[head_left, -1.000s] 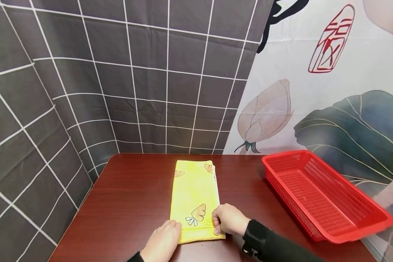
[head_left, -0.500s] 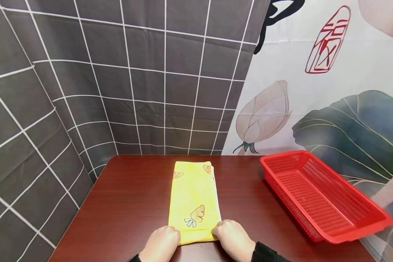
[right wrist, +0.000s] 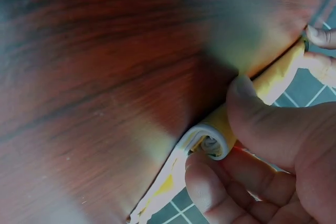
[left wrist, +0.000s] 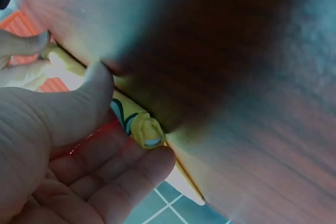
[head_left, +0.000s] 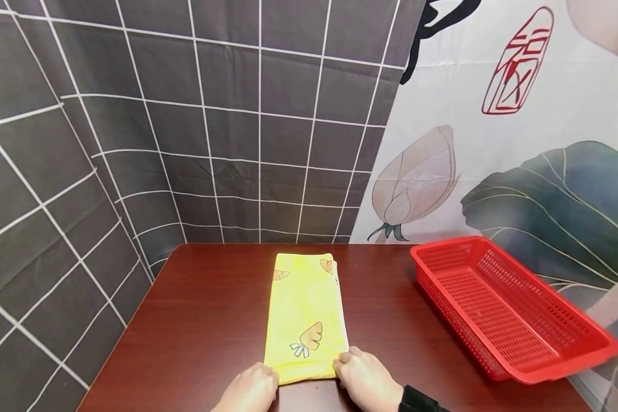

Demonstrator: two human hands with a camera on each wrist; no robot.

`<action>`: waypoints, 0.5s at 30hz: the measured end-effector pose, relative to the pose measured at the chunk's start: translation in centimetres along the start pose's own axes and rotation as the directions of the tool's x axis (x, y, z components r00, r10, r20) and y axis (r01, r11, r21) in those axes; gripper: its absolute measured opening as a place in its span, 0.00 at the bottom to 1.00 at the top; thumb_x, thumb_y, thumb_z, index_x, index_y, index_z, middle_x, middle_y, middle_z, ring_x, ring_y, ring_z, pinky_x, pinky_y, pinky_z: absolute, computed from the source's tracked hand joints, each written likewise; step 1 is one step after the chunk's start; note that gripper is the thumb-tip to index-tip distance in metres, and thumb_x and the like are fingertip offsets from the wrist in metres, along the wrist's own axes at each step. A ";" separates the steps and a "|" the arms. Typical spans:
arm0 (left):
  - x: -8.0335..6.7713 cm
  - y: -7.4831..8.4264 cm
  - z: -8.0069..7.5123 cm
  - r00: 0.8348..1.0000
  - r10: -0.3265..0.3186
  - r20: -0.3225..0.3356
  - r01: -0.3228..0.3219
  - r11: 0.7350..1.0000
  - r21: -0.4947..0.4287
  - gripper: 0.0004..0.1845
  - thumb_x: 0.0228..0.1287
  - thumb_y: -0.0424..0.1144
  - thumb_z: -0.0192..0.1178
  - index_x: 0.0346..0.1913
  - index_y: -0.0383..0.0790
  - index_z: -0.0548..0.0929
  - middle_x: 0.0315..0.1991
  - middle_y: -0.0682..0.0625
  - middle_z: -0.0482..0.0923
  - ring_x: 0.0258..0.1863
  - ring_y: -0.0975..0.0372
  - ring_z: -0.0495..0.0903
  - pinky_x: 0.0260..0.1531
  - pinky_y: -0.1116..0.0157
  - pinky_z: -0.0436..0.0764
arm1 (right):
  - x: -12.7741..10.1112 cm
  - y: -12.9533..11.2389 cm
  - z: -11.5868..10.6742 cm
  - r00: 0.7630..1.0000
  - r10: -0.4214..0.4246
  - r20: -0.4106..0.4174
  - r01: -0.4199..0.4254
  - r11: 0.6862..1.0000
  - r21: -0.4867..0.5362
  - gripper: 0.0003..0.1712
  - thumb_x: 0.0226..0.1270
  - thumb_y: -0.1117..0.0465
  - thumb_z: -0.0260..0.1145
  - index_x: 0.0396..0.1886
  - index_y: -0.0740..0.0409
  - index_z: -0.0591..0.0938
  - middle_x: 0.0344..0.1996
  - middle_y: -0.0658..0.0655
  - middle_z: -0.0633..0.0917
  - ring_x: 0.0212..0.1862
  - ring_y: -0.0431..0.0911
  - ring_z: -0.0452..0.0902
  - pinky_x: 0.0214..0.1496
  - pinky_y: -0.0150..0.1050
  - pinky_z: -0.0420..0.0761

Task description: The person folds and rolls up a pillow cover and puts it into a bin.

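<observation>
From the head view, we are looking at a yellow towel (head_left: 305,312) lying folded into a long strip on the desk (head_left: 206,320), its long axis running away from us toward the wall, the near end at the desk's front edge. Our left hand (head_left: 247,390) and right hand (head_left: 367,379) are each taking one near corner. A red basket (head_left: 510,306) is sitting well apart on the right.

In the left wrist view, the thumb (left wrist: 89,98) and fingers (left wrist: 121,177) are pinching the rolled end of the towel (left wrist: 144,129).

In the right wrist view, the thumb (right wrist: 257,114) and fingers (right wrist: 210,182) are closing on a small tight roll (right wrist: 212,139).

We are judging the cloth soft, light and limp; gripping both ends of the roll should keep it even.
</observation>
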State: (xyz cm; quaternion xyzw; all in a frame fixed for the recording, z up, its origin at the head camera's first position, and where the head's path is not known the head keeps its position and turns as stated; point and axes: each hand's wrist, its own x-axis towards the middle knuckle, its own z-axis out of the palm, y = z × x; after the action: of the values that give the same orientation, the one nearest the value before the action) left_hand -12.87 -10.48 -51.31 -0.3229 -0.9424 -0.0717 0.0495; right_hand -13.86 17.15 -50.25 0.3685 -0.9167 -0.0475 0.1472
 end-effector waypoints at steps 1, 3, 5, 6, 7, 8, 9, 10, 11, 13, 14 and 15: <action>0.1 -0.8 1.1 0.999 0.016 -0.034 -0.017 1.000 -0.024 0.10 0.47 0.33 0.71 0.22 0.49 0.80 0.24 0.59 0.78 0.27 0.66 0.75 0.28 0.66 0.79 | 0.1 0.0 -0.1 1.000 0.004 0.006 -0.004 1.000 0.004 0.10 0.57 0.65 0.76 0.25 0.49 0.82 0.22 0.46 0.78 0.27 0.41 0.70 0.27 0.33 0.70; 0.4 -1.9 2.2 0.997 0.045 -0.059 -0.048 0.997 -0.059 0.13 0.41 0.35 0.74 0.18 0.51 0.77 0.21 0.62 0.75 0.24 0.68 0.70 0.25 0.68 0.74 | 0.3 0.2 -0.1 1.000 0.017 0.018 -0.018 0.999 0.028 0.12 0.55 0.64 0.77 0.24 0.48 0.81 0.22 0.46 0.78 0.27 0.41 0.70 0.27 0.32 0.70; 0.5 -2.3 2.0 0.996 0.073 -0.060 -0.077 0.994 -0.074 0.16 0.38 0.38 0.76 0.16 0.52 0.76 0.19 0.64 0.73 0.22 0.70 0.67 0.24 0.71 0.70 | 0.5 0.3 -0.2 0.999 0.030 0.045 -0.033 0.997 0.064 0.14 0.52 0.62 0.79 0.22 0.47 0.79 0.21 0.45 0.77 0.27 0.40 0.70 0.28 0.32 0.70; 0.5 -2.5 1.9 0.995 0.081 -0.054 -0.085 0.993 -0.084 0.17 0.37 0.39 0.77 0.16 0.52 0.75 0.19 0.64 0.73 0.21 0.71 0.66 0.24 0.71 0.68 | 0.6 0.4 -0.3 0.998 0.038 0.059 -0.043 0.995 0.090 0.15 0.51 0.61 0.79 0.22 0.46 0.78 0.21 0.44 0.76 0.27 0.40 0.69 0.28 0.31 0.69; 0.6 -2.4 1.6 0.996 0.081 -0.047 -0.085 0.992 -0.089 0.18 0.37 0.41 0.78 0.16 0.52 0.74 0.19 0.64 0.73 0.21 0.71 0.65 0.24 0.71 0.67 | 0.7 0.4 -0.3 0.997 0.045 0.069 -0.053 0.992 0.111 0.16 0.48 0.59 0.80 0.21 0.45 0.78 0.20 0.43 0.76 0.27 0.39 0.69 0.28 0.31 0.69; 0.5 -2.0 0.4 0.997 0.076 -0.024 -0.078 0.993 -0.091 0.18 0.37 0.42 0.79 0.16 0.50 0.75 0.19 0.62 0.75 0.21 0.70 0.66 0.25 0.70 0.68 | 0.7 0.5 -0.3 0.996 0.047 0.071 -0.055 0.991 0.123 0.17 0.47 0.58 0.81 0.20 0.45 0.78 0.20 0.43 0.75 0.27 0.39 0.68 0.28 0.30 0.69; 0.5 -1.5 -0.8 0.998 0.069 -0.008 -0.069 0.993 -0.100 0.18 0.38 0.42 0.79 0.16 0.48 0.75 0.19 0.60 0.76 0.21 0.69 0.67 0.24 0.70 0.69 | 0.8 0.6 -0.3 0.996 0.048 0.076 -0.058 0.989 0.135 0.17 0.45 0.57 0.82 0.19 0.44 0.78 0.19 0.42 0.75 0.26 0.38 0.68 0.28 0.30 0.69; 0.5 -1.5 -0.8 0.998 0.064 -0.004 -0.064 0.992 -0.106 0.19 0.38 0.43 0.79 0.16 0.48 0.75 0.18 0.60 0.76 0.21 0.69 0.67 0.24 0.70 0.69 | 0.8 0.6 -0.3 0.995 0.049 0.082 -0.061 0.988 0.142 0.17 0.45 0.57 0.83 0.19 0.44 0.78 0.19 0.42 0.75 0.26 0.38 0.68 0.28 0.29 0.69; 0.6 -1.5 -0.9 0.999 0.050 0.005 -0.049 0.992 -0.119 0.19 0.38 0.43 0.80 0.16 0.48 0.74 0.18 0.60 0.75 0.21 0.69 0.66 0.24 0.70 0.68 | 0.9 0.7 -0.3 0.995 0.054 0.085 -0.066 0.987 0.149 0.18 0.44 0.57 0.83 0.19 0.44 0.78 0.19 0.42 0.75 0.26 0.37 0.68 0.28 0.29 0.69; 0.8 -1.4 -0.9 0.999 0.031 0.012 -0.030 0.993 -0.116 0.20 0.37 0.44 0.80 0.15 0.47 0.74 0.16 0.59 0.73 0.20 0.68 0.65 0.24 0.69 0.68 | 1.0 0.8 -0.3 0.995 0.058 0.079 -0.069 0.987 0.143 0.18 0.42 0.58 0.84 0.17 0.44 0.78 0.18 0.42 0.76 0.25 0.37 0.68 0.28 0.30 0.69; 0.9 -1.4 -0.9 1.000 0.021 0.018 -0.019 0.993 -0.114 0.20 0.37 0.45 0.80 0.14 0.47 0.74 0.16 0.59 0.71 0.20 0.68 0.64 0.23 0.68 0.67 | 1.0 0.8 -0.3 0.995 0.060 0.081 -0.072 0.987 0.146 0.18 0.41 0.59 0.84 0.17 0.45 0.78 0.17 0.42 0.76 0.25 0.37 0.68 0.28 0.30 0.69; 1.0 -1.4 -0.9 1.000 0.008 0.024 -0.005 0.994 -0.113 0.21 0.37 0.44 0.80 0.14 0.47 0.73 0.15 0.58 0.70 0.20 0.67 0.63 0.23 0.68 0.67 | 1.1 0.9 -0.3 0.994 0.063 0.087 -0.075 0.987 0.144 0.18 0.41 0.59 0.84 0.17 0.45 0.78 0.17 0.42 0.76 0.25 0.37 0.67 0.28 0.30 0.69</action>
State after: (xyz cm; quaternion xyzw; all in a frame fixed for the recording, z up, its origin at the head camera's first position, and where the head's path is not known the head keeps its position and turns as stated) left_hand -14.49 -11.09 -50.42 -0.3293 -0.9363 -0.1209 0.0197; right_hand -15.09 17.04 -49.54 0.3439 -0.9352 0.0102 0.0833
